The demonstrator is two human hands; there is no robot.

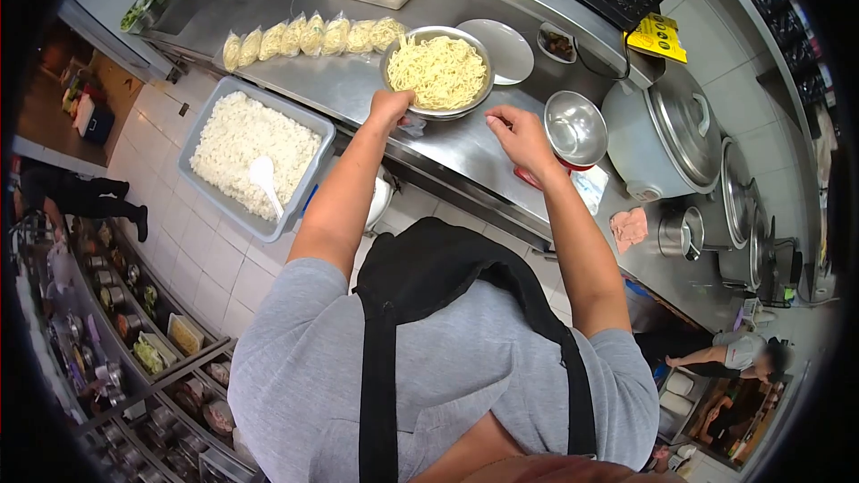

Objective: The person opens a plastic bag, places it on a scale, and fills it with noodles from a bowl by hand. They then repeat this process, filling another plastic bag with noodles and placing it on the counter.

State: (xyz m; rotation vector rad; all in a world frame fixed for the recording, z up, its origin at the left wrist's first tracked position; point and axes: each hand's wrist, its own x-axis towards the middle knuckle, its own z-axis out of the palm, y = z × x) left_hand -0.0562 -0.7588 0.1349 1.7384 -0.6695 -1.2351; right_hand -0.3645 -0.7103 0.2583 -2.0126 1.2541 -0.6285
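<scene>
Working over a steel counter [331, 91], a person in a grey shirt and black apron [412, 241] brings both hands to the near side of a bowl [452, 114] of noodles [437, 67] at the upper centre of the frame. The left hand [390, 109] bends its fingers in at the bowl's lower-left rim, just above a wisp of clear plastic [412, 127]; whether its grip closes on rim, noodles or plastic cannot be told. The right hand [523, 136] is raised off the bowl's lower right, loosely curled with nothing visible in it, though a small pinch cannot be ruled out. Just beside it, a second bowl [575, 128] sits by a red base [527, 178]. Bags of noodles [311, 34] line the upper left, and a plate [512, 52] lies behind the noodle bowl. Good handling here would likely mean steadying the heaped bowl near the counter's edge, lifting strands from the top in loose, small pinches so they neither tear nor trail, and keeping the right forearm off the second bowl.
</scene>
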